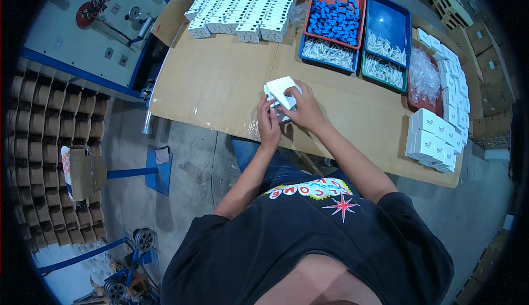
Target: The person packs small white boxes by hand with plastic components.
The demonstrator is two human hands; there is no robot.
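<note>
Above the near edge of the cardboard-covered table (215, 79), I hold a small white cardboard box (280, 86) with both hands. A white panel of it stands out at an angle, like a raised lid or flap. My left hand (268, 123) grips the box's near left side, fingers bent around it. From the right, my right hand (306, 105) closes on it, with the thumb lying over the white panel. Something darker shows between my fingers, too small to make out. The box's underside is hidden by my hands.
Rows of white boxes (242, 8) stand at the far left. Trays hold blue pieces (334, 21) and white stick-like pieces (329, 52) at the back. Clear plastic bags (425, 79) and stacked white boxes (432, 139) sit at the right. A blue-framed machine (71, 29) is left.
</note>
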